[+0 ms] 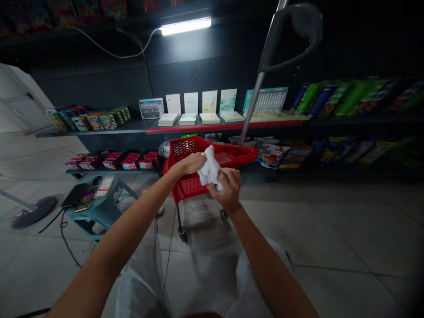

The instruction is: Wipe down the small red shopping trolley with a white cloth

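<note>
A crumpled white cloth (210, 167) is bunched between my two hands, in front of a small red shopping cart (187, 189). My left hand (194, 162) is closed on the cloth's left side, its fingertips partly hidden by the folds. On the lower right, my right hand (229, 187) grips the cloth between thumb and curled fingers. Both hands are over the cart's near side, and whether they touch its rim I cannot tell. The cart has a perforated plastic basket on thin legs with casters.
Behind the cart, a dark shelf holds upright books (191, 104), snack bags (341, 98) and small boxes (105, 121). A slanted metal pole with a grey handle (288, 39) rises beside the cart. At left stands a blue-green stool (94, 216) with items on top, near a round base (35, 212).
</note>
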Available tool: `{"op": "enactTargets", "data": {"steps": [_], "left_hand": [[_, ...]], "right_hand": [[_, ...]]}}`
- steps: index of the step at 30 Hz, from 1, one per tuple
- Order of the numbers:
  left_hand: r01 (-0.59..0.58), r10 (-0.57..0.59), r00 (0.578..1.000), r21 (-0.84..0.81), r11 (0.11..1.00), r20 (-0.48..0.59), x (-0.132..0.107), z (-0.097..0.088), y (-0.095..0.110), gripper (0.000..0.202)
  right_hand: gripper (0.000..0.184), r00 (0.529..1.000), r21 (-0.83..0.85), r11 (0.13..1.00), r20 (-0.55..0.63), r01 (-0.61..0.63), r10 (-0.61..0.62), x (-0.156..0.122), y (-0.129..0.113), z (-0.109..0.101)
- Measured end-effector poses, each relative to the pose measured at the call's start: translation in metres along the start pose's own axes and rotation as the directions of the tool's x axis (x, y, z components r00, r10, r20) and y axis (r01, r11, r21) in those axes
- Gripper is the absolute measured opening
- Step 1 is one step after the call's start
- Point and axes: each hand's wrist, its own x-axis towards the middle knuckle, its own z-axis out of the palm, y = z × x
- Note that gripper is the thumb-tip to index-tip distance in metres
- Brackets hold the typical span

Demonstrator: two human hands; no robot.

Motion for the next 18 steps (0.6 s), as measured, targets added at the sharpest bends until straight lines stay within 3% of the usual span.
{"op": "enactTargets", "data": {"steps": [4,8,11,13,18], "left_hand": [[-0.06,0.056,0.998,0.146,0.987,0.028,-0.011,0.001,0.009,0.061],[-0.073,0.082,0.996,0.277,0.958,-0.02,-0.02,-0.001,0.009,0.064],[-0.121,0.127,0.992,0.286,0.951,-0.003,-0.026,-0.008,0.002,0.062],[-0.146,0.148,0.989,0.278,0.949,0.014,-0.029,-0.014,-0.005,0.06],[-0.2,0.207,0.978,0.303,0.932,0.009,-0.036,-0.03,-0.025,0.059]], "right_hand": [[0.019,0.959,-0.069,0.96,-0.107,-0.272,0.264,0.01,0.035,-0.011],[0.026,0.821,-0.006,0.845,-0.238,-0.535,0.518,0.018,0.067,-0.017],[0.028,0.729,0.042,0.768,-0.283,-0.639,0.623,0.019,0.083,-0.019],[0.03,0.714,0.068,0.755,-0.281,-0.652,0.641,0.017,0.089,-0.018],[0.028,0.735,0.12,0.783,-0.282,-0.61,0.616,0.014,0.089,-0.019]]}}
